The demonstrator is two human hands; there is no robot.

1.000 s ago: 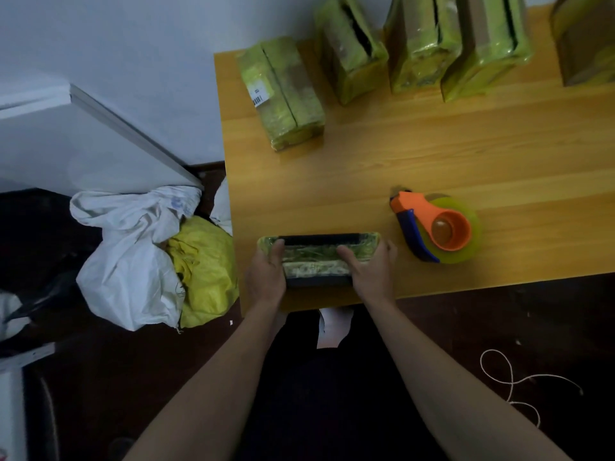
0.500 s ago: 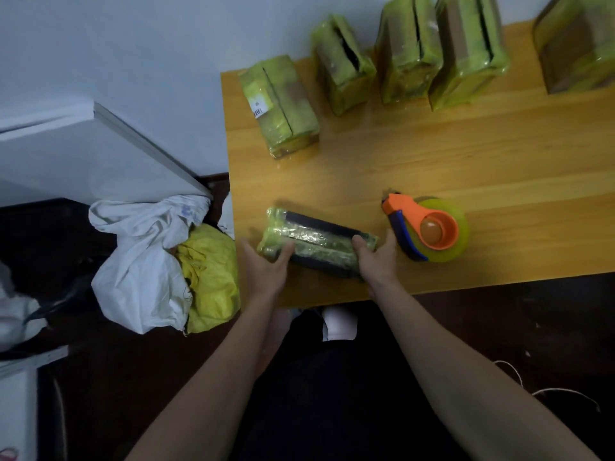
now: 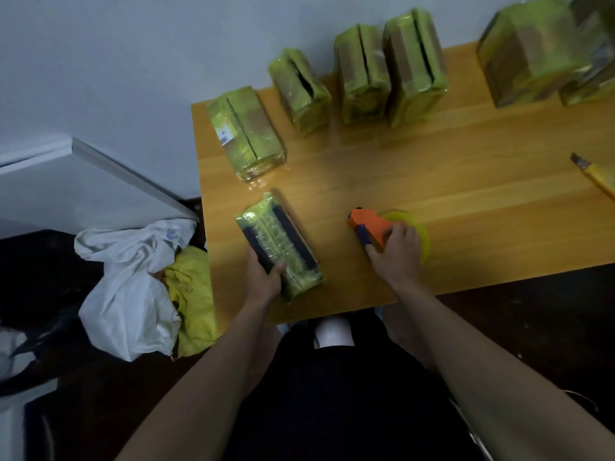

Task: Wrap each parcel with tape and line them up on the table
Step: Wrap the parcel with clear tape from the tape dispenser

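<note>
A dark parcel [image 3: 278, 247] partly wrapped in yellow-green tape lies on the wooden table [image 3: 432, 181] near its front left corner, turned with one end pointing away from me. My left hand [image 3: 264, 277] grips its near end. My right hand [image 3: 397, 252] rests on the orange and blue tape dispenser [image 3: 369, 227] with its yellow-green roll, fingers closed over the handle. Several taped parcels [image 3: 361, 71] stand in a row along the wall, and one with a barcode label [image 3: 248, 131] lies flat at the back left.
A yellow utility knife [image 3: 595, 176] lies at the table's right edge. Left of the table, on the dark floor, sit a white sack [image 3: 133, 287] and a yellow bag [image 3: 193, 294]. A white board [image 3: 83, 184] leans against the wall.
The parcel has been turned from lying crosswise at the front edge to pointing away from me. My right hand left the parcel and moved onto the tape dispenser. My left hand still holds the parcel.
</note>
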